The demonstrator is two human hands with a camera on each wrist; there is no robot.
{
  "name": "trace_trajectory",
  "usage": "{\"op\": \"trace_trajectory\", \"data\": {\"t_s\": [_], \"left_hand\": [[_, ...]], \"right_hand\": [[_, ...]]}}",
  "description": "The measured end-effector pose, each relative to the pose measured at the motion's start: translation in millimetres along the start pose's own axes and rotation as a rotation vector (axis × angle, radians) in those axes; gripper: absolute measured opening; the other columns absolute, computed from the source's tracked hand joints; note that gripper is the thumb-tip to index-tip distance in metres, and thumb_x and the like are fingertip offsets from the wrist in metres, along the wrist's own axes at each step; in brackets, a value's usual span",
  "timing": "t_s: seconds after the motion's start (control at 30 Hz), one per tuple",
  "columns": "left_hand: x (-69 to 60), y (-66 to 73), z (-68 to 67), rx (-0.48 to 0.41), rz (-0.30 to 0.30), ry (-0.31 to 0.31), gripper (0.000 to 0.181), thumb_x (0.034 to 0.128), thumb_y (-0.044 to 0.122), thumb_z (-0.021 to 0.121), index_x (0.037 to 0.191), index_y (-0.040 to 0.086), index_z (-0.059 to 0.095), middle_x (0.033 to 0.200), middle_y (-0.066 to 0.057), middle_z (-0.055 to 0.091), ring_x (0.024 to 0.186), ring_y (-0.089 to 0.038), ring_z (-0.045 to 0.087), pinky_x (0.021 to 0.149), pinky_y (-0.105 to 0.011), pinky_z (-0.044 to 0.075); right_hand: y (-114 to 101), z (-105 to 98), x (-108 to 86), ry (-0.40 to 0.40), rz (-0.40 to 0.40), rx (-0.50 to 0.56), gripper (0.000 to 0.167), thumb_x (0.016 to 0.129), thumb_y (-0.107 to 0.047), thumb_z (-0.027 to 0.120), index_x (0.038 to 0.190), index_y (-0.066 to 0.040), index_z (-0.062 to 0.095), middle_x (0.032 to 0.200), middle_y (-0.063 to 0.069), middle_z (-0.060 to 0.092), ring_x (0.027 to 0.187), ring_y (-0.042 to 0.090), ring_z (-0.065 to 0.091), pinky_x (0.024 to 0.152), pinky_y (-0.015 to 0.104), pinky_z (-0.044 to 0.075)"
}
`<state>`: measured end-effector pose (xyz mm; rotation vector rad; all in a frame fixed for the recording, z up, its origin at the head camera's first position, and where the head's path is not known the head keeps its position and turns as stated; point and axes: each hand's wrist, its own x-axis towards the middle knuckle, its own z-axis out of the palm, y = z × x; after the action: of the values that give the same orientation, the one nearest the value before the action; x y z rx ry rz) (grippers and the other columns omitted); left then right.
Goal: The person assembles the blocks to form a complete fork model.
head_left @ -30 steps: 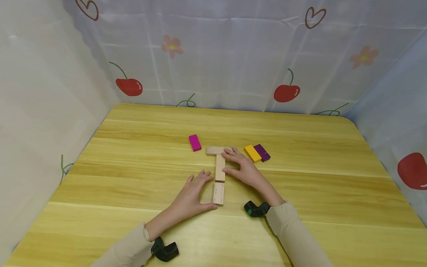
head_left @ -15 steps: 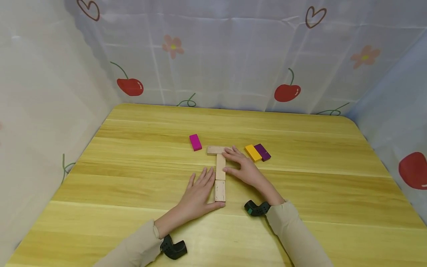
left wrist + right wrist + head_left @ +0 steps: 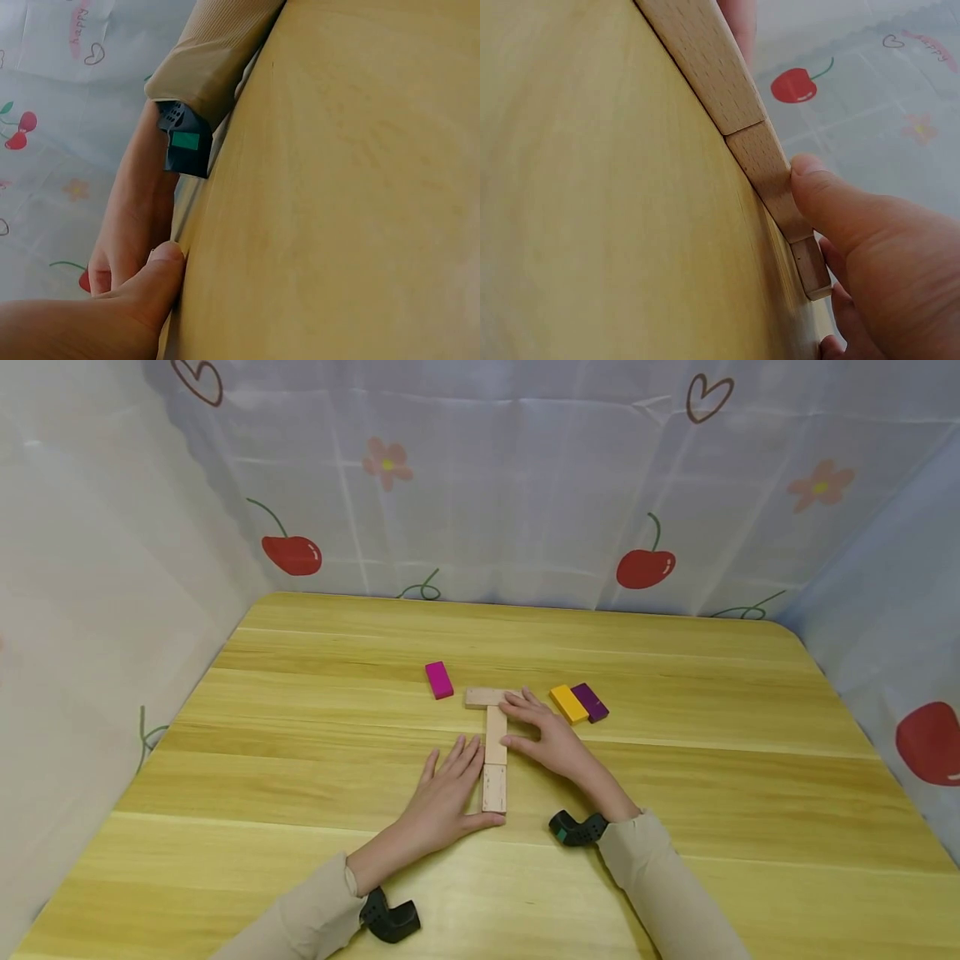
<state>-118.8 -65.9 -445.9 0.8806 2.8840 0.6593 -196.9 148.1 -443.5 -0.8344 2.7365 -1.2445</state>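
Note:
Three plain wooden blocks lie in a T on the table: a crosswise block [image 3: 482,698] at the far end, a middle block [image 3: 496,735], and a near block [image 3: 494,789]. My left hand [image 3: 437,806] lies flat along their left side, straight fingertips by the joint between middle and near blocks, thumb against the near block's front end. My right hand [image 3: 551,743] is on the right, its thumb touching the middle block's side and its fingers at the crosswise block's right end. In the right wrist view, the near block [image 3: 705,67] meets the middle block [image 3: 769,180] end to end.
A magenta block [image 3: 439,680] lies beyond the T to the left. To the right, a yellow block [image 3: 569,704] and a purple block [image 3: 590,702] lie side by side. A printed curtain [image 3: 510,527] stands behind the wooden table [image 3: 300,710].
My left hand has moved right and slightly forward, pushing the near block up against the middle block; the small gap between them has closed. My right hand has stayed in place.

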Motion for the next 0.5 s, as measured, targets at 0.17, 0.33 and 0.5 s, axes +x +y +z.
{"op": "trace_trajectory", "data": {"t_s": [0.17, 0.33, 0.5], "left_hand": [[6.8, -6.5, -7.4, -0.072, 0.021, -0.023, 0.101, 0.0819, 0.064, 0.056, 0.148, -0.002, 0.015, 0.153, -0.016, 0.008, 0.140, -0.028, -0.001, 0.107, -0.054, 0.000], [26.1, -18.8, -20.6, -0.114, 0.059, -0.019, 0.100, 0.0839, 0.060, 0.057, 0.149, 0.002, 0.008, 0.154, -0.014, 0.003, 0.140, -0.026, -0.004, 0.105, -0.057, 0.003], [49.9, -29.5, -24.9, -0.122, 0.129, -0.017, 0.099, 0.0853, 0.057, 0.058, 0.150, 0.003, 0.007, 0.154, -0.015, 0.004, 0.140, -0.027, -0.003, 0.105, -0.059, 0.005]], "right_hand": [[1, -1, 0.9, -0.004, 0.003, -0.008, 0.054, 0.088, -0.024, 0.067, 0.136, -0.006, 0.051, 0.145, 0.005, 0.037, 0.139, 0.024, 0.015, 0.108, 0.048, 0.015], [1, -2, 1.3, -0.006, 0.004, -0.013, 0.054, 0.088, -0.025, 0.067, 0.135, -0.007, 0.051, 0.145, 0.004, 0.037, 0.139, 0.022, 0.014, 0.108, 0.047, 0.015], [0, 0, -0.1, -0.012, 0.001, 0.003, 0.054, 0.088, -0.027, 0.066, 0.136, -0.007, 0.050, 0.145, 0.005, 0.036, 0.139, 0.024, 0.013, 0.108, 0.048, 0.014]]}}
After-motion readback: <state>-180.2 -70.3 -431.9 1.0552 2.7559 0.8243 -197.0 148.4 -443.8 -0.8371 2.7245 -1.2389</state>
